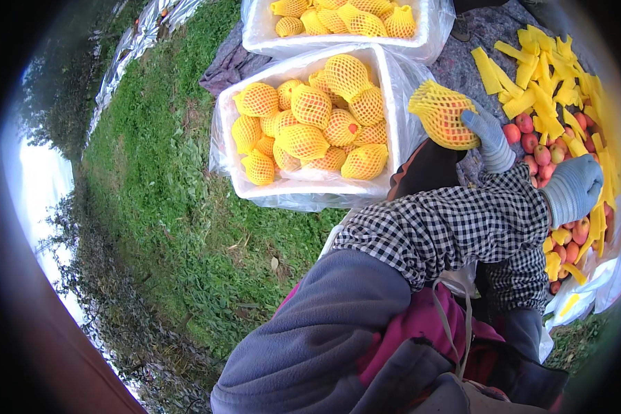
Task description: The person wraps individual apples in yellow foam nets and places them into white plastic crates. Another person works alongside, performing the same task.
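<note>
My right hand (489, 135), in a light blue-grey knit glove, holds an apple in a yellow foam net sleeve (443, 116), just right of a white foam box (310, 191). Several apples in yellow foam nets (302, 141) are heaped in that box, which has a clear plastic liner. My left forearm, in a black-and-white checked sleeve, crosses over the right one. My left hand (573, 187), gloved alike, is over a pile of bare red apples (546, 155), back towards me and fingers curled. Whatever may be under its fingers is hidden.
Loose yellow foam nets (541, 77) lie across the apples and a grey blanket (489, 31). Beyond the near box stands a second white foam box (336, 44) with netted apples. Grass (186, 207) covers the left side; silver reflective sheeting (124, 62) runs past it. Trees border the grass.
</note>
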{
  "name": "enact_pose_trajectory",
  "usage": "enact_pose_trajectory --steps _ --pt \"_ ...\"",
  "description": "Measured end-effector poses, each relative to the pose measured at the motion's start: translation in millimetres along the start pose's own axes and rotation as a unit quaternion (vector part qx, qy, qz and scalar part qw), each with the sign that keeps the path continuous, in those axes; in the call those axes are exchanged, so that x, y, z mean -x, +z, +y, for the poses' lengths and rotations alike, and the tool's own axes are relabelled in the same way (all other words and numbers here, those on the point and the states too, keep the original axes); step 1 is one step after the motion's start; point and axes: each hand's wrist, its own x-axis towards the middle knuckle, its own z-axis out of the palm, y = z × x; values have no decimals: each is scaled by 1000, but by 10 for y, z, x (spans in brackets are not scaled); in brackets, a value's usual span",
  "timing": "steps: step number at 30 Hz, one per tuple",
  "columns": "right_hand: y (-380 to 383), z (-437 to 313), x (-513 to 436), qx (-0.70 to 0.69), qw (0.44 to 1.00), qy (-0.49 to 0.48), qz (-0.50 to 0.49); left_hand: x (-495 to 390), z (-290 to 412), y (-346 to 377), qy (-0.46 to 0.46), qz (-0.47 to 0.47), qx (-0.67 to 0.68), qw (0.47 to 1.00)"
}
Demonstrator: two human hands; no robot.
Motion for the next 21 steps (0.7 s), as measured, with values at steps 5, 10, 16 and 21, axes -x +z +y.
enact_pose_trajectory --steps 5,10,16,21 --pt "451 107 -428 178 979 -49 -81 -209 -22 -324 -96 17 -45 994" --pt "-786 496 -112 -54 972 24 229 -315 20 -479 -43 47 -1 998" --pt "-2708 2024 1471 28 819 271 505 -471 -65 -801 -226 -5 316 921" --pt "-3335 2694 1983 456 728 260 441 -586 -175 -884 -282 53 327 901"
